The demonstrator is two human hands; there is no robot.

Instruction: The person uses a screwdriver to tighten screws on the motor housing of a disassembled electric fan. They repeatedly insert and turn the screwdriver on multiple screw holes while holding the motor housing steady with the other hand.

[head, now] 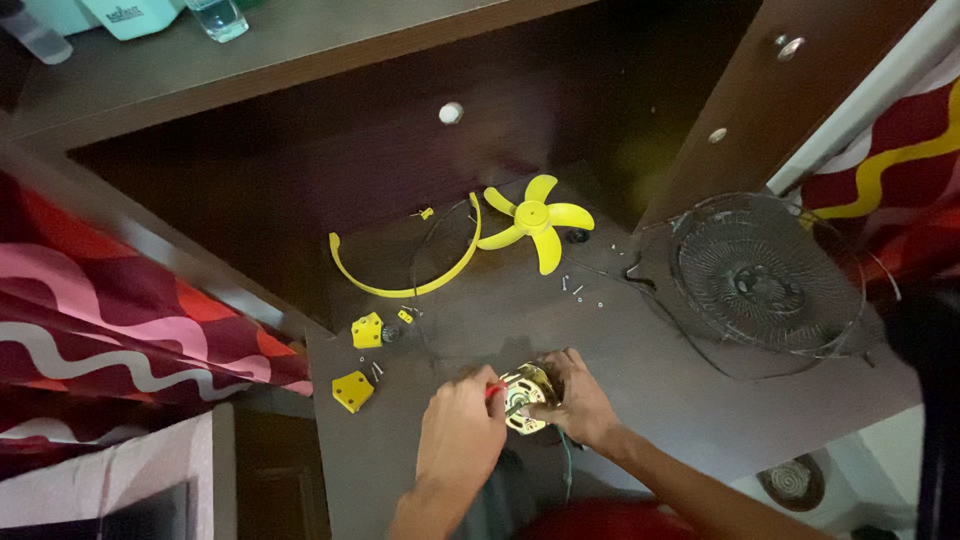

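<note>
A small brass-coloured fan motor (527, 393) sits on the dark wooden floor near the bottom middle. My right hand (578, 400) grips it from the right side. My left hand (463, 432) holds a red-handled screwdriver (497, 390) whose tip is against the motor. Beyond the hands lie a yellow fan blade (535, 218), a curved yellow ring piece (404, 283) and two yellow plastic pieces (353, 389) (367, 330).
Wire fan guards (766, 276) lie at the right. Several small screws (575, 288) are scattered between blade and guard. A dark cabinet (330, 150) stands behind, patterned red cloth (110, 300) lies at left and right, and a glass (217, 17) stands on top.
</note>
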